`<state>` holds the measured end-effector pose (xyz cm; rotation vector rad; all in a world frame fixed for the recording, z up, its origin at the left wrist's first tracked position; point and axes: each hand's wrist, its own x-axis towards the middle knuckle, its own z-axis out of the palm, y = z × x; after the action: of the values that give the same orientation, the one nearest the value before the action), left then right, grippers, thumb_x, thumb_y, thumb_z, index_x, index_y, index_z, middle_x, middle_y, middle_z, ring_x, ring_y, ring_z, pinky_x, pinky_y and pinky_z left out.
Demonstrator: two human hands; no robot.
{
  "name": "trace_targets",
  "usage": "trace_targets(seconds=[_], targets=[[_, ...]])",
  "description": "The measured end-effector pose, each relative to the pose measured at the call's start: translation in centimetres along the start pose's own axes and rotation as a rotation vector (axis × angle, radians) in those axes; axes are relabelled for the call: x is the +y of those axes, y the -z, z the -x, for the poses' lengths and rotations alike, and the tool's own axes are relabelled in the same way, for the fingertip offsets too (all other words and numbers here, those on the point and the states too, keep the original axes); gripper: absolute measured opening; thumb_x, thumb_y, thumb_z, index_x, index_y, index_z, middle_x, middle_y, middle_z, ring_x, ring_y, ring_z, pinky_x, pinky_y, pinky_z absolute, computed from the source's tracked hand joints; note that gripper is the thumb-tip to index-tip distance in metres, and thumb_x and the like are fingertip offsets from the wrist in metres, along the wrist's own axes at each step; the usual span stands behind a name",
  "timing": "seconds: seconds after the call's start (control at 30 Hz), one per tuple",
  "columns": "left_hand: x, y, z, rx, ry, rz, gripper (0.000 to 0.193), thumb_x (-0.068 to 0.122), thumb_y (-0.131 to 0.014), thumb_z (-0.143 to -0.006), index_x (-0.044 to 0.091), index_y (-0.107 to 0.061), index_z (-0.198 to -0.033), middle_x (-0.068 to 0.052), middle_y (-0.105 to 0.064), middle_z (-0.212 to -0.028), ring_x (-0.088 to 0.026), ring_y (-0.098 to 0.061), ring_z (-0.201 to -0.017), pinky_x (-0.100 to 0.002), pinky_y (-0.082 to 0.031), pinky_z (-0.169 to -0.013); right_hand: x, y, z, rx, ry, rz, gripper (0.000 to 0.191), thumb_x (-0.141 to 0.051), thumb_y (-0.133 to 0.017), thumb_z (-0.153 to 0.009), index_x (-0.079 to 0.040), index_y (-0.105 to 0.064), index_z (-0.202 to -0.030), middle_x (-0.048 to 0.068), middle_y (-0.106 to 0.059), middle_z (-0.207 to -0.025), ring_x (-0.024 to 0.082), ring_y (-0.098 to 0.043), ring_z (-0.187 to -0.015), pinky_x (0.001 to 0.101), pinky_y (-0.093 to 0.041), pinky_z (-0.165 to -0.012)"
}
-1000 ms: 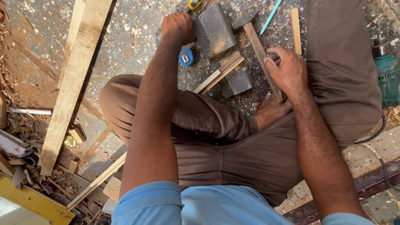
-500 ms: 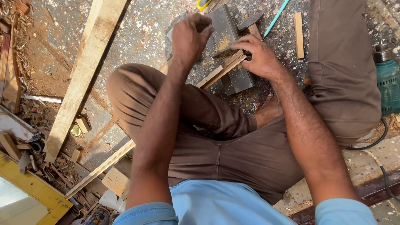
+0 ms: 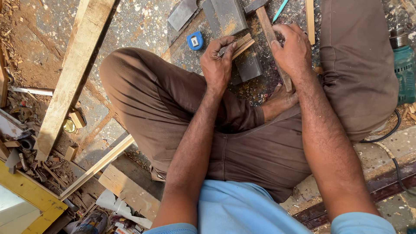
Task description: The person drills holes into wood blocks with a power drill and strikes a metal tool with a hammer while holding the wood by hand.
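Seated cross-legged on a speckled concrete floor [image 3: 143,21] strewn with wood chips. Left hand [image 3: 219,65] closed in a pinch on the near end of a thin wooden strip [image 3: 242,44], thumb and forefinger meeting on it; strip angled up and away from the fingertips, lying across a dark metal block [image 3: 247,65] directly beneath and beyond the hand. Right hand [image 3: 292,47] curled over a hammer handle [image 3: 273,47], fingers wrapped on the wood; hammer head [image 3: 256,6] beyond the knuckles, handle's near end running down under the palm toward a bare foot [image 3: 281,100]. Both hands near each other, not touching. Blue tape measure [image 3: 195,41] just beside the left hand, on its outer side. Flat grey metal blade [image 3: 183,14] further out beyond that. Long pale plank [image 3: 71,73] well apart to the left. Teal power drill [image 3: 405,69] well apart to the right of the right hand, cable trailing below it. Narrow wooden stick [image 3: 309,19] just beyond the right hand.
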<state>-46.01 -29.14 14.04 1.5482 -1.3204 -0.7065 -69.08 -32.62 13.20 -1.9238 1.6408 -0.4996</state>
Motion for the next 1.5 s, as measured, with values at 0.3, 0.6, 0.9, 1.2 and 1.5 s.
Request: trace_targets(seconds=[0.3, 0.6, 0.9, 1.2, 1.5], targets=[[1.5, -0.1, -0.2, -0.021, 0.099, -0.069, 0.013, 0.012, -0.079, -0.094, 0.008, -0.073, -0.106, -0.007, -0.081, -0.103, -0.016, -0.08, -0.096, -0.03, -0.066, -0.084, 0.7, 1.2, 0.0, -0.013, -0.096, -0.039, 0.037, -0.011, -0.076, -0.098, -0.004, -0.068, -0.134, 0.017, -0.064, -0.117, 0.026, -0.066, -0.101, 0.0439, -0.055, -0.092], [3.2, 0.0, -0.8, -0.031, 0.03, -0.145, 0.01, 0.013, -0.076, -0.096, 0.009, -0.072, -0.104, -0.007, -0.08, -0.103, -0.015, -0.079, -0.094, -0.029, -0.068, -0.079, 0.3, 2.6, -0.1, -0.061, -0.15, 0.003, 0.038, -0.012, -0.075, -0.101, -0.005, -0.067, -0.137, 0.015, -0.062, -0.113, 0.023, -0.065, -0.099, 0.0425, -0.056, -0.088], [4.4, 0.6, -1.3, -0.037, 0.05, -0.174, 0.01, 0.015, -0.076, -0.096, 0.009, -0.072, -0.104, -0.007, -0.08, -0.102, -0.015, -0.079, -0.094, -0.029, -0.067, -0.078, -0.5, 3.1, -0.3, -0.048, -0.129, -0.019, 0.037, -0.011, -0.074, -0.101, -0.004, -0.067, -0.136, 0.015, -0.063, -0.118, 0.023, -0.067, -0.103, 0.0405, -0.057, -0.087], [5.3, 0.8, -1.4, -0.038, 0.064, -0.154, 0.01, 0.013, -0.076, -0.096, 0.008, -0.073, -0.105, -0.008, -0.08, -0.101, -0.015, -0.08, -0.092, -0.03, -0.067, -0.077, -0.8, 3.9, -0.4, -0.065, -0.14, -0.008, 0.037, -0.012, -0.074, -0.101, -0.005, -0.066, -0.136, 0.016, -0.065, -0.119, 0.025, -0.068, -0.106, 0.0433, -0.057, -0.091], [5.3, 0.5, -1.1, -0.016, -0.072, -0.212, 0.006, 0.01, -0.076, -0.096, 0.011, -0.07, -0.097, -0.004, -0.078, -0.096, -0.013, -0.078, -0.087, -0.027, -0.066, -0.072, -1.4, 2.0, -0.9, -0.257, -0.341, 0.035, 0.075, -0.024, -0.084, -0.087, 0.001, -0.047, -0.147, 0.021, -0.07, -0.11, 0.029, -0.069, -0.097, 0.0538, -0.052, -0.095]])
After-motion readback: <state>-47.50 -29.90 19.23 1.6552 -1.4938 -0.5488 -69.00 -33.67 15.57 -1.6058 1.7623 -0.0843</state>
